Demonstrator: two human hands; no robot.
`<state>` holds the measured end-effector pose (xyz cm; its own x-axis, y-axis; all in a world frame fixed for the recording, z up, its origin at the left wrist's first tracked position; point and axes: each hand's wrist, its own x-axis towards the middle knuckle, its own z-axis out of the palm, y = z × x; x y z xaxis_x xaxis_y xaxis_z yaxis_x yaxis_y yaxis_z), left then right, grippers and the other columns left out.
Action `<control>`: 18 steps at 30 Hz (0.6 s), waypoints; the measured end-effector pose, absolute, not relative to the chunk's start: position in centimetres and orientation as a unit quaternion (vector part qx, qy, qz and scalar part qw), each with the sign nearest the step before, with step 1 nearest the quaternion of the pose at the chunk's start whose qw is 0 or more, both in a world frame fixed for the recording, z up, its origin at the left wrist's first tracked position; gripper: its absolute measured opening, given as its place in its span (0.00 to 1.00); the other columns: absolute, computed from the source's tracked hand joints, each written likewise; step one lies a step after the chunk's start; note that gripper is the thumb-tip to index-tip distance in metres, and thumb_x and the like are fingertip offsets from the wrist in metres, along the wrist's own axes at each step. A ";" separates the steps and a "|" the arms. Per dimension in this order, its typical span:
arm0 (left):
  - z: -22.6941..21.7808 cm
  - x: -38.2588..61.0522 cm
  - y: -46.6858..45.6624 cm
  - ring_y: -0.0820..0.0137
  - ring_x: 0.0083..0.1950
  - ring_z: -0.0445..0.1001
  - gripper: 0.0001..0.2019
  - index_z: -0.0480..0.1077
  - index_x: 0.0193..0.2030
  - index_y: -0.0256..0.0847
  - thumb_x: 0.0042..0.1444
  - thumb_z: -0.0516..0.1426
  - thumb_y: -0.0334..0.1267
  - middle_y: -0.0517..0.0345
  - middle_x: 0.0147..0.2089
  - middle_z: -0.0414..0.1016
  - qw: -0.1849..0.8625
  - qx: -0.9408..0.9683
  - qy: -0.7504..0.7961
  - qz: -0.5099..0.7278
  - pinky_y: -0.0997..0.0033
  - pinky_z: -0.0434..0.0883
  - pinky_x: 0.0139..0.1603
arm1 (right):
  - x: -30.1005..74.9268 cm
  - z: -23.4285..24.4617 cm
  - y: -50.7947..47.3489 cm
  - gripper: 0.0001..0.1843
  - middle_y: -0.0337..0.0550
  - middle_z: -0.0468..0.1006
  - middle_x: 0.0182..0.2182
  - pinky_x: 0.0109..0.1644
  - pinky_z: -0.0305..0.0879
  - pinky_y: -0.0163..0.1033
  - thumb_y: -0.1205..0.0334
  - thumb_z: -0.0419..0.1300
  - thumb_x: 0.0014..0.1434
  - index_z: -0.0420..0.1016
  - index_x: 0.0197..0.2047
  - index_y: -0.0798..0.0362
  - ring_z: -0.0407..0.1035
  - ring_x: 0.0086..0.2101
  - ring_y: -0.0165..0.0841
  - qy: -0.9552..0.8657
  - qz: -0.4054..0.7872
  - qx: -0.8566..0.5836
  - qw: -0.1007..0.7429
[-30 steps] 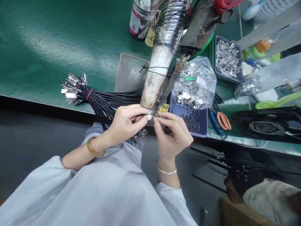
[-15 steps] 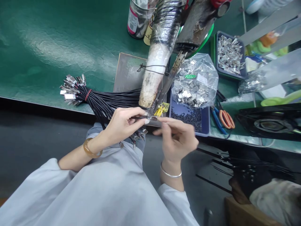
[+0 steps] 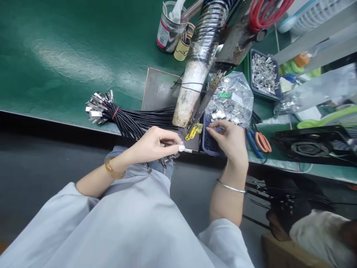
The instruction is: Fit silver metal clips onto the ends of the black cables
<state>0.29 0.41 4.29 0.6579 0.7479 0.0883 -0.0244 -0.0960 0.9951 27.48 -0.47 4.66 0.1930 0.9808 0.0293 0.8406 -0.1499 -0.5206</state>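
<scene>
The left hand (image 3: 158, 145) pinches a metal-tipped cable (image 3: 187, 150) between thumb and fingers, its bright end jutting out at the table's near edge, in front of the white pipe (image 3: 187, 98) and the slanting metal bar (image 3: 208, 95). The right hand (image 3: 230, 137) is over the near side of the blue tray (image 3: 213, 152), thumb and forefinger nearly together; a thin glint shows there, but whether they grip anything I cannot tell. As for how far along things are, the work looks partway. A bundle of black cables (image 3: 150, 118) lies to the left, bound by 1 red band (image 3: 115, 112), and at that end the cluster of metal tips (image 3: 97, 108) seems already fitted. More metal-tipped ends (image 3: 166, 160) hang below the left hand; whether they belong to the same cables is unclear, and a finished count cannot be made. On the other side, plenty of stock is unused: loose metal pieces fill a clear bag (image 3: 231, 98) resting on the blue tray and a 2nd tray (image 3: 267, 95) farther back. Whether the pinched tip is complete is too small to judge.
</scene>
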 end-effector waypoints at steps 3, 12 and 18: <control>4.1 0.3 0.4 0.78 0.27 0.64 0.10 0.78 0.31 0.34 0.57 0.60 0.39 0.60 0.26 0.74 0.616 0.664 0.274 0.324 0.79 0.60 0.27 | 26.1 5.3 -1.1 0.08 0.36 0.72 0.19 0.29 0.54 0.37 0.57 0.63 0.50 0.75 0.27 0.51 0.60 0.20 0.28 -0.601 0.131 -0.750 0.246; 3.4 1.1 -0.2 0.80 0.24 0.60 0.06 0.74 0.29 0.35 0.54 0.57 0.32 0.65 0.23 0.68 0.491 0.695 0.348 0.393 0.79 0.58 0.26 | 19.0 5.9 -6.8 0.07 0.37 0.80 0.25 0.25 0.61 0.33 0.59 0.71 0.50 0.79 0.31 0.50 0.72 0.24 0.28 -0.485 0.174 -0.650 0.559; 3.1 1.3 -0.5 0.80 0.24 0.59 0.06 0.73 0.28 0.35 0.55 0.58 0.32 0.65 0.23 0.67 0.475 0.704 0.346 0.398 0.80 0.58 0.26 | 16.0 3.5 -7.0 0.07 0.36 0.80 0.24 0.25 0.61 0.32 0.59 0.65 0.60 0.79 0.32 0.51 0.67 0.21 0.26 -0.510 0.177 -0.659 0.523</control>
<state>1.31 -0.51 3.09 0.4436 0.8657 0.2319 0.1095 -0.3091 0.9447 16.03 -7.04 3.51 0.4165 0.8580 0.3007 0.4871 0.0687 -0.8706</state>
